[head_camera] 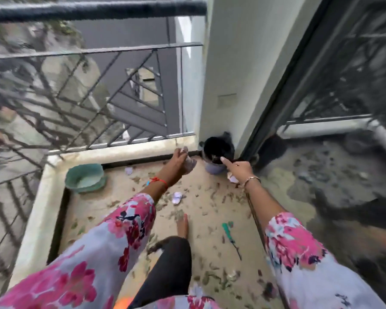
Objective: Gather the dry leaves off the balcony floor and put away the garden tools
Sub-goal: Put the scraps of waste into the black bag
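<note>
While both arms in floral sleeves reach fwd to the balcony corner, the left grip (183,158) is curled round a pale clump (191,163), too blurred to say what it is, and hangs just left of the black pot (217,150). The right grip (239,167) has its index finger out, tip touching the pot's near rim. Its other fingers are folded in & I can't tell if they hold anything. The pot stands upright in the corner, btwn the low parapet (120,150) and the white wall.

The dry leaves (181,214) lie scattered over most of the balcony floor (210,190), none of them in the pot as far as the blur lets me see. The green-handled tool (230,234) lies flat on the floor among them, handle farther from the person, thin dark shaft pointing back. It is just left of the right forearm & well apart from both grips.

A green basin (85,177) sits in the far-left corner against the parapet, apart from the pot. A few pale scraps (177,198) lie btwn the arms. A bare foot (183,224) stands on the floor near the tool. Red thread (158,180) on the left wrist, bracelet (251,180) on the right. Metal railing (98,90) runs above the parapet
</note>
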Tool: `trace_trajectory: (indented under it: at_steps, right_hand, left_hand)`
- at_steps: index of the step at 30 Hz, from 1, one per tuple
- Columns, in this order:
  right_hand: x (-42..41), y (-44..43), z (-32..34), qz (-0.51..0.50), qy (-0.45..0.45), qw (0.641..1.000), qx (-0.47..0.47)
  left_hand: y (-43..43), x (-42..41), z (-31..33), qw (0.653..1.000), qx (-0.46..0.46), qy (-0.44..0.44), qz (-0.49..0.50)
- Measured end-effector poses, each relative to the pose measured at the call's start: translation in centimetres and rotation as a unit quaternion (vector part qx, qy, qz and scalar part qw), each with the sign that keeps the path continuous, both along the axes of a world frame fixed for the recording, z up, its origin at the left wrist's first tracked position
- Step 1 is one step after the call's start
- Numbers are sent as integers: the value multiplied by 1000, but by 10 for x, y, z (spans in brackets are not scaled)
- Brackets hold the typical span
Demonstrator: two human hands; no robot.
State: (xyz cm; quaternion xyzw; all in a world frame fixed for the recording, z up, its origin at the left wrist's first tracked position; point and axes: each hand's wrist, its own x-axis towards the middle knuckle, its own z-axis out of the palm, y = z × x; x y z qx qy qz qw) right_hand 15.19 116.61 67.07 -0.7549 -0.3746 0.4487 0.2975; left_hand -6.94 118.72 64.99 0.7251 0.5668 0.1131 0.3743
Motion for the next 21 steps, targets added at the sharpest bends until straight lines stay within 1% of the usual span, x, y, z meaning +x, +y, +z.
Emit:
trace_trajectory:
  at_steps: [1,2,3,6,8,10,13,16,19,21]
  right_hand:
    - [13,14,-4,-16,28,999,-33]
    - [26,32,-11,-43,71,995,-59]
    - [39,51,-19,-67,122,988,-72]
    - [71,104,-41,-123,244,957,-96]
    - [83,142,-50,-145,271,948,-85]
    - [90,183,-64,-163,263,948,-72]
    - [99,235,-105,-118,163,977,-66]
    - [113,279,-164,-68,103,990,-73]
    - [125,320,-236,-76,54,994,-64]
    - [129,344,-278,-77,48,993,-70]
  left_hand:
    - [17,13,0,1000,8,7,-11]
    - [37,28,-6,999,21,7,-25]
    - [58,42,-13,999,14,16,-47]
    - [121,80,-29,1000,-3,3,-21]
    - [158,102,-42,999,-23,19,-25]
    - [195,115,-64,999,-32,26,-16]
    - [241,132,-97,999,-35,33,4]
    - [282,148,-137,998,-59,32,9]
    - [320,166,-201,997,-63,30,9]
    - [341,182,-241,995,-98,20,12]
